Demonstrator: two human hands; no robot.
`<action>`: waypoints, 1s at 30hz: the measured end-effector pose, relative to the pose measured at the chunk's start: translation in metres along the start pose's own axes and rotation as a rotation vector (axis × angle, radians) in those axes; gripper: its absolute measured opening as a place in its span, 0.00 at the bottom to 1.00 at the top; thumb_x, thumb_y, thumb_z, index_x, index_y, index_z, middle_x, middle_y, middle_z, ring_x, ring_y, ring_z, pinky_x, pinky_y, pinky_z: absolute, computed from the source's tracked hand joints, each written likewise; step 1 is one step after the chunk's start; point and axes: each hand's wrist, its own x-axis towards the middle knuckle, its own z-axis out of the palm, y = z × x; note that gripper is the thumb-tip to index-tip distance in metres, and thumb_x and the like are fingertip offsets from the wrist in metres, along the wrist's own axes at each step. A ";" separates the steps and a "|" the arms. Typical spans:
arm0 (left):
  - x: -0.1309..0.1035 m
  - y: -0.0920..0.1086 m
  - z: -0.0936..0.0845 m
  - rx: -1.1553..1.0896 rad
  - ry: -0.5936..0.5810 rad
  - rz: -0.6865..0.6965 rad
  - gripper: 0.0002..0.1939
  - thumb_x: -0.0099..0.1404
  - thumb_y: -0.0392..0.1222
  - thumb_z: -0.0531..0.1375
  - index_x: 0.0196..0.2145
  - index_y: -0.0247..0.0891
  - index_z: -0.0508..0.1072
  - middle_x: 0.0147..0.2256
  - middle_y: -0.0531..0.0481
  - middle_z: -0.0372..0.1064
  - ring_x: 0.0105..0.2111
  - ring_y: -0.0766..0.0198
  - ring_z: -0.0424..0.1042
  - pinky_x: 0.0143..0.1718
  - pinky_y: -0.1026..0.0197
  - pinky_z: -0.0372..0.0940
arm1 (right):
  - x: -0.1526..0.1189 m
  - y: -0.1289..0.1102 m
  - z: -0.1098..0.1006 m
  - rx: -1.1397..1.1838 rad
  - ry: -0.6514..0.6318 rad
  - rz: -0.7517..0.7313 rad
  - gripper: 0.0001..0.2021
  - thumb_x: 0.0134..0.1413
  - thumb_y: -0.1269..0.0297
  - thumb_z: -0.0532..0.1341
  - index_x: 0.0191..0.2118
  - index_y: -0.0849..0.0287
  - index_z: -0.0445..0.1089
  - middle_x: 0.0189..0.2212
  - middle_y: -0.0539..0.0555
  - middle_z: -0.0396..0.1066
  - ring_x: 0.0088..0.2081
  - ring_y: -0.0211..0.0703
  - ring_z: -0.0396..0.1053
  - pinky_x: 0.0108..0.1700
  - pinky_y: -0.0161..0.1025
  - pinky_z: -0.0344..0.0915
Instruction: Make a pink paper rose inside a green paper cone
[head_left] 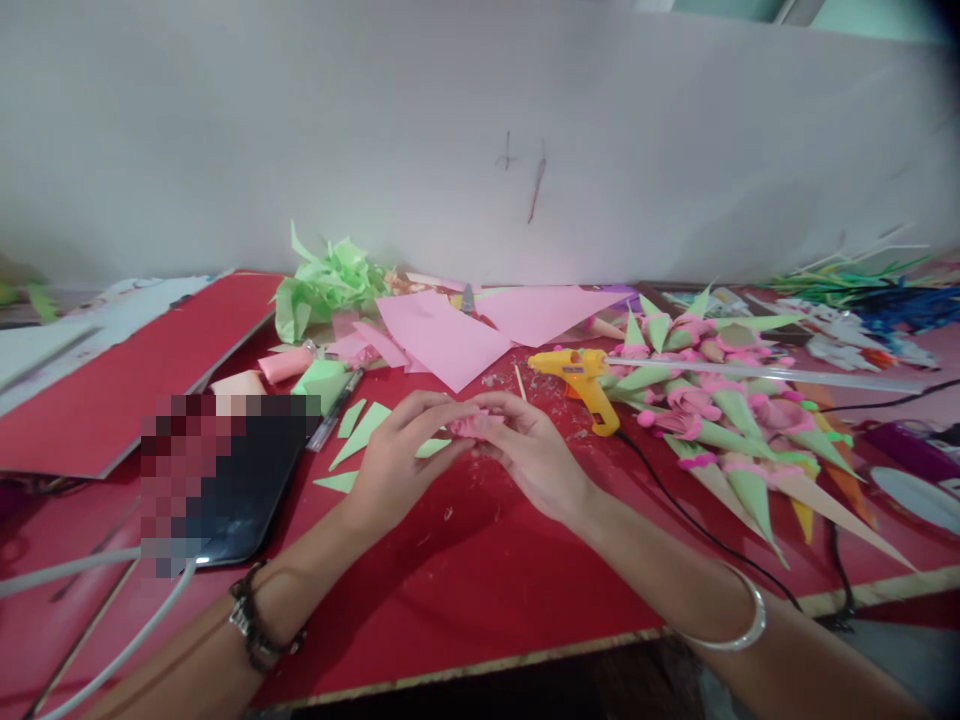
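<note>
A small pink paper piece, rolled or folded like a flower, is held between my hands above the red table. My left hand pinches it from the left, and my right hand closes on it from the right; the fingers hide part of it. Cut green paper pieces lie beside and beneath my left hand. A yellow glue gun with a clear stick in its back rests to the right, beyond my right hand. Pink paper sheets lie behind my hands.
Green and pink paper cones with flowers are heaped at the right. A dark phone or tablet with a white cable lies at the left, near a red board. Crumpled green paper stands by the wall. The gun's black cord runs right.
</note>
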 end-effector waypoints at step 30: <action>-0.001 -0.004 0.003 -0.305 0.011 -0.181 0.07 0.57 0.36 0.57 0.36 0.39 0.70 0.35 0.49 0.63 0.37 0.67 0.64 0.32 0.67 0.64 | 0.001 0.002 -0.003 -0.167 0.023 -0.094 0.07 0.40 0.66 0.63 0.30 0.56 0.68 0.26 0.46 0.68 0.27 0.31 0.66 0.30 0.31 0.63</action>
